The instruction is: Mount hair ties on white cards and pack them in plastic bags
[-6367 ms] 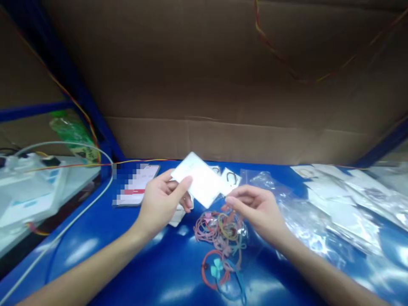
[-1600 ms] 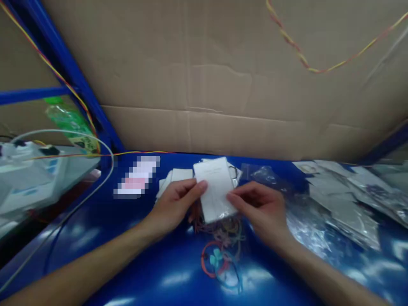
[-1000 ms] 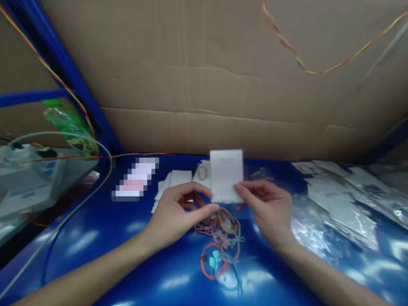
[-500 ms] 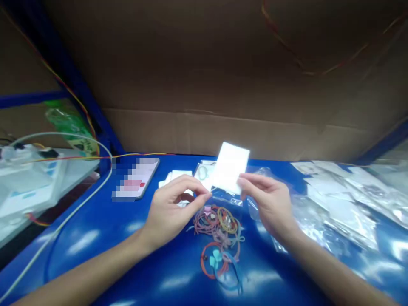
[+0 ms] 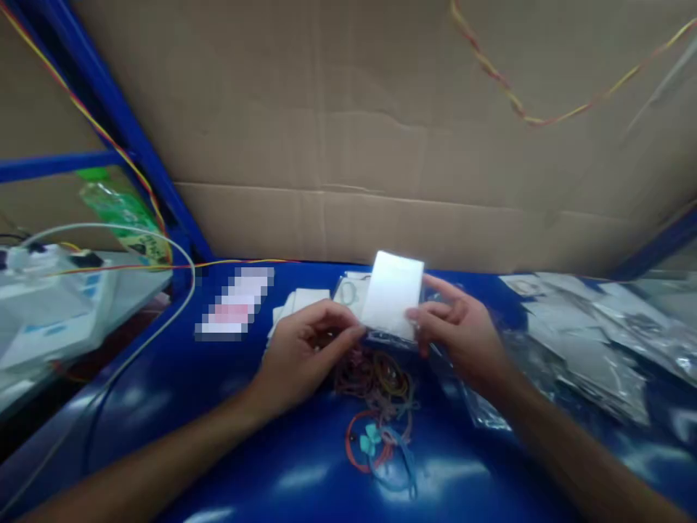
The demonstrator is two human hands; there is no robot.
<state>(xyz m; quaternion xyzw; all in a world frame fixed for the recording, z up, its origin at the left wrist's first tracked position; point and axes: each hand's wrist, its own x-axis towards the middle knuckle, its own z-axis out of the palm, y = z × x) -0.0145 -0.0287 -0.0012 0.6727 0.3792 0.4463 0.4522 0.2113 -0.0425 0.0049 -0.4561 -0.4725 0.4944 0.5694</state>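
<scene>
A white card [image 5: 393, 294] is held upright above the blue table, with my right hand [image 5: 462, 330] pinching its right edge. My left hand [image 5: 310, 349] has thumb and forefinger pressed together at the card's lower left corner, where clear plastic seems to hang below the card. Under the hands lies a pile of coloured elastic bands [image 5: 375, 381]. Nearer to me are a red-orange band with a turquoise bow [image 5: 370, 439] and a blue band [image 5: 406, 465]. White cards [image 5: 310, 299] lie behind my left hand, beside a packed card with a ring-shaped band [image 5: 347, 292].
Packed cards in clear bags [image 5: 588, 341] cover the table's right side. A phone [image 5: 234, 305], blurred out, lies at the left. A white cable [image 5: 157, 327] crosses the left edge near a green bottle [image 5: 125, 218]. Cardboard [image 5: 327, 145] stands behind.
The card has tilted more upright and sunk slightly. My right forefinger has stretched out behind its right edge, while my left hand has moved slightly right. The picture's brightness has changed.
</scene>
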